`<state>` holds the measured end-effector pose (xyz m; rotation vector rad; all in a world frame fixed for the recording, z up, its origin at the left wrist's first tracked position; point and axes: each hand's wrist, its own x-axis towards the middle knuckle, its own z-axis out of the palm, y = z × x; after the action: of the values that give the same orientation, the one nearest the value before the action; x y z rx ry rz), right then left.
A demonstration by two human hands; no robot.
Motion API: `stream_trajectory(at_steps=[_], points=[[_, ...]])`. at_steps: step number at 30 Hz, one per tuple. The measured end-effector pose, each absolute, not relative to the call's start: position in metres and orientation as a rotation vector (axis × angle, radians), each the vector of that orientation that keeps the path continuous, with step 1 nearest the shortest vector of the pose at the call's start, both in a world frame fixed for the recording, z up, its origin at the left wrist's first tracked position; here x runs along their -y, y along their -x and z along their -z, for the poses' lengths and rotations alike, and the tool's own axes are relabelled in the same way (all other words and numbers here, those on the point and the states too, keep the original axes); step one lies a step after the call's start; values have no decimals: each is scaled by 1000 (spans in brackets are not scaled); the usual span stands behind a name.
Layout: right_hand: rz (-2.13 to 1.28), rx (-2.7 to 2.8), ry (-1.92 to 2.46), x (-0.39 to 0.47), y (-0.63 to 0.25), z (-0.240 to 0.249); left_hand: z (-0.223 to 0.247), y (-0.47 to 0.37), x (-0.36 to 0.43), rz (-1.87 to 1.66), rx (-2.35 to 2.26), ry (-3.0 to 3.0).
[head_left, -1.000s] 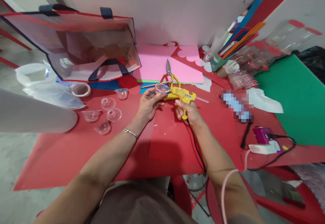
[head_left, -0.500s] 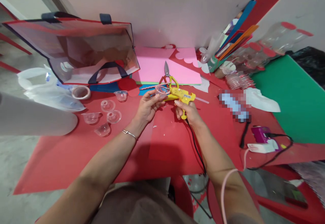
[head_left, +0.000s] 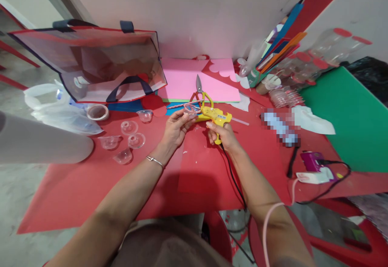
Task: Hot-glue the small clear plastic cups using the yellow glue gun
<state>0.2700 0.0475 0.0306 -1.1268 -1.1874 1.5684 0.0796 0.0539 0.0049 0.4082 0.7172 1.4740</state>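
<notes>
Between the thumb and fingers of my left hand (head_left: 177, 129) is a small clear plastic cup (head_left: 190, 113). A thin pink-and-white twisted strip (head_left: 178, 106) runs along the cup's rim and sticks out to the left. My right hand (head_left: 222, 135) is closed around the handle of a yellow glue gun (head_left: 214, 115), its nozzle pointing left at the cup's rim. A clear glue stick (head_left: 241, 121) juts from the gun's back. Just beyond lie scissors (head_left: 199, 89) with red and yellow handles, blades pointing away. Whether nozzle and rim touch I cannot tell.
Several clear dome cups (head_left: 129, 127) lie on the red table (head_left: 121, 186) at left, near a roll of brown tape (head_left: 98, 112) and a large open bag (head_left: 112, 65). Pink paper sheets (head_left: 178, 77) lie at the back. A power strip (head_left: 313, 177) and plastic bottles (head_left: 321, 53) are at right.
Both hands keep nearly the same place and grip. The glue gun and the cup have shifted very slightly left. The whole view has dipped a few pixels.
</notes>
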Motion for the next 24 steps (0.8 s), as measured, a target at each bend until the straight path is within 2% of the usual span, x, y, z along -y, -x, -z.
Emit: stream_trajectory(at_steps=[24], points=[[-1573, 1162, 1154, -46, -267, -26, -3, -83, -57, -1529, -739, -404]])
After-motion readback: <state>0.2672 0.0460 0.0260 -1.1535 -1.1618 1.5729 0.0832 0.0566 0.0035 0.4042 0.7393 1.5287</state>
